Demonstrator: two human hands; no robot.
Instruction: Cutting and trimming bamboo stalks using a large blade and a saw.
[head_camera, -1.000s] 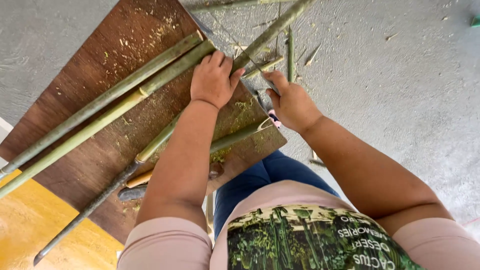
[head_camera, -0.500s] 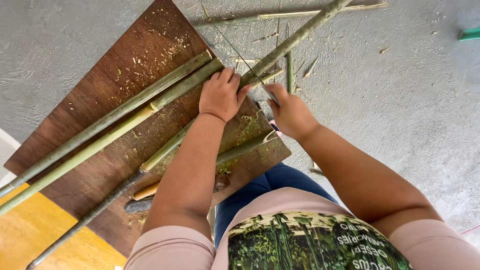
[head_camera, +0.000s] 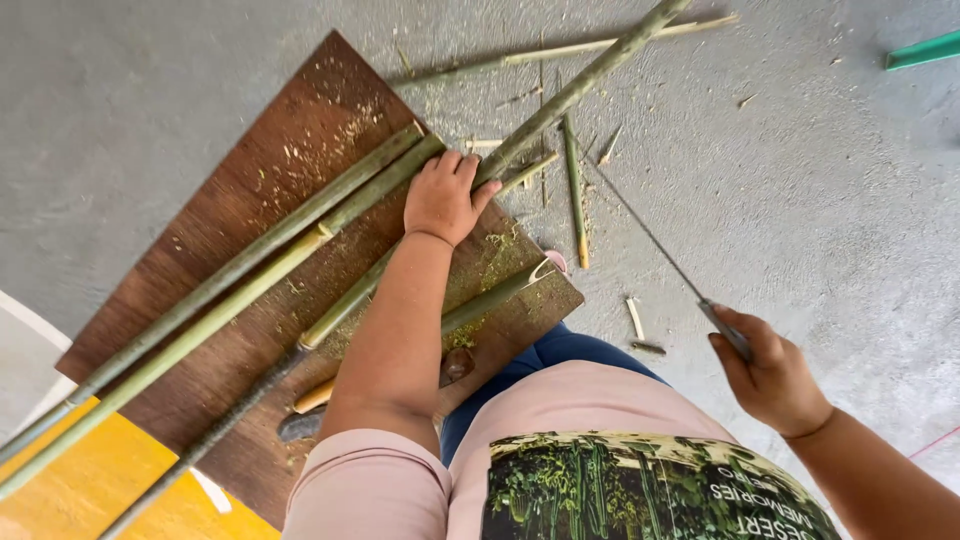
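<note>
I see a grey concrete floor (head_camera: 820, 200) filling most of the view, with a brown wooden board (head_camera: 250, 210) lying on it at a slant. Two long green bamboo poles (head_camera: 230, 280) rest side by side along the board, running off toward the lower left. A third bamboo stalk (head_camera: 590, 80) slants from the board's edge up to the top right, over the floor. Shorter split bamboo pieces (head_camera: 490, 298) lie on the board near its lower edge, and a thin green strip (head_camera: 574, 195) lies on the floor just beside the board, among small chips.

My left hand (head_camera: 445, 195) presses down with its fingers curled over the slanting stalk where it meets the board, gripping it. My right hand (head_camera: 770, 375) is well apart from the board, out to the right, closed in a fist around the handle of a knife (head_camera: 665, 255) whose thin blade points up and left toward the stalk without touching it.
</note>
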